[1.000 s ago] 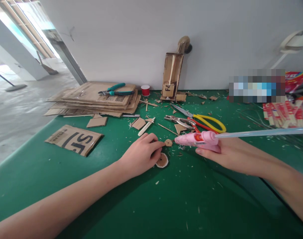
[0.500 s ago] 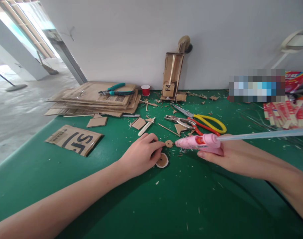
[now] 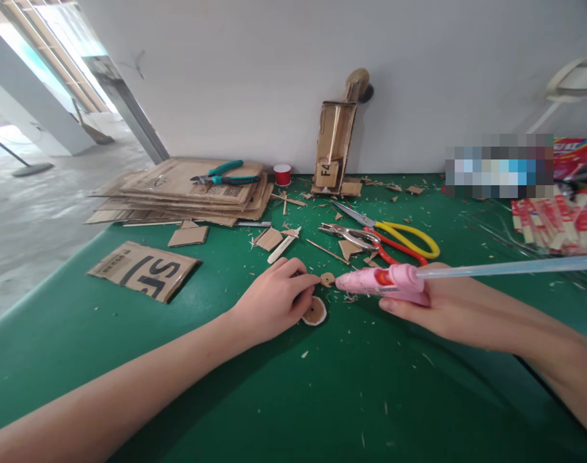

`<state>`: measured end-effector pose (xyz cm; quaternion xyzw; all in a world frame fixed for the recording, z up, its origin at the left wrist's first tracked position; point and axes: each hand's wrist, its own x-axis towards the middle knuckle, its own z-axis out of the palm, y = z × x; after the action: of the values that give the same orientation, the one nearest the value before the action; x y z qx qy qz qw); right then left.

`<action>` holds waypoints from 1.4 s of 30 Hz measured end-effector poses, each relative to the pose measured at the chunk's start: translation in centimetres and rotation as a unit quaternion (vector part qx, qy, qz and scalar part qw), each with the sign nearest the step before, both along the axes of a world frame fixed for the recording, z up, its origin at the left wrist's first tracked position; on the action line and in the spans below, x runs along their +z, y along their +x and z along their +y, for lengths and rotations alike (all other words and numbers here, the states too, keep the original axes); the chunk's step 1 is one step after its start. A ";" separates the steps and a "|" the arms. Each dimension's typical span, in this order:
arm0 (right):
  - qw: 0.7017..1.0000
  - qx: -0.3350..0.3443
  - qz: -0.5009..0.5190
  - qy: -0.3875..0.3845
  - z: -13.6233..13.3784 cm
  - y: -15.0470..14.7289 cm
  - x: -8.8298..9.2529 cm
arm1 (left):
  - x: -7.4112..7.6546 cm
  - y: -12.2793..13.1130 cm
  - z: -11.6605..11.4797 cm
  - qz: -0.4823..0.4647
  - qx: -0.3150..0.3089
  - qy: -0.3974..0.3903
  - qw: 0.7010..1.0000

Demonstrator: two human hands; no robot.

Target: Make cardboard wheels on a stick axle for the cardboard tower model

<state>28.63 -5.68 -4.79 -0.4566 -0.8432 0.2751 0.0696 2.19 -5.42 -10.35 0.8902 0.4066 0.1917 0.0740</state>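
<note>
My left hand (image 3: 278, 299) rests on the green tabletop with its fingers curled, the index fingertip holding the left edge of a small cardboard disc (image 3: 327, 279) with a hole in its middle. Under the thumb side of that hand lies a larger round cardboard disc (image 3: 315, 311) with a pale rim, partly covered by the fingers. My right hand (image 3: 428, 305) is closed around a pink hot glue gun (image 3: 380, 281), a long clear glue stick (image 3: 505, 265) sticking out of its back. The gun's nozzle points left, close by the small disc's right edge.
Behind the hands lie scissors (image 3: 409, 238), a metal hole punch (image 3: 350, 236) and a craft stick (image 3: 284, 245). Cardboard sheets (image 3: 177, 190) with green-handled pliers (image 3: 225, 173) are stacked back left. A cardboard structure (image 3: 332, 148) stands against the wall near a red spool (image 3: 282, 175).
The glue gun has shifted slightly left and down, its nozzle now closer to the small disc. My left hand and both discs have stayed put.
</note>
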 end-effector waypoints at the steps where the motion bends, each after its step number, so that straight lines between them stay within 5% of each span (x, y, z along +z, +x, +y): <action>1: 1.000 0.015 0.000 -0.013 0.0 -0.2 0.2 | 0.0 0.0 0.0 0.000 0.000 0.001 1.000; 42: 0.999 0.027 -0.017 -0.011 0.1 -1.6 0.4 | 0.0 -0.3 -0.1 -0.046 0.012 -0.016 0.999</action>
<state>27.08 -5.61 -4.38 -0.4387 -0.8533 0.2786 0.0427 1.92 -5.52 -10.37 0.8740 0.4169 0.2267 0.1048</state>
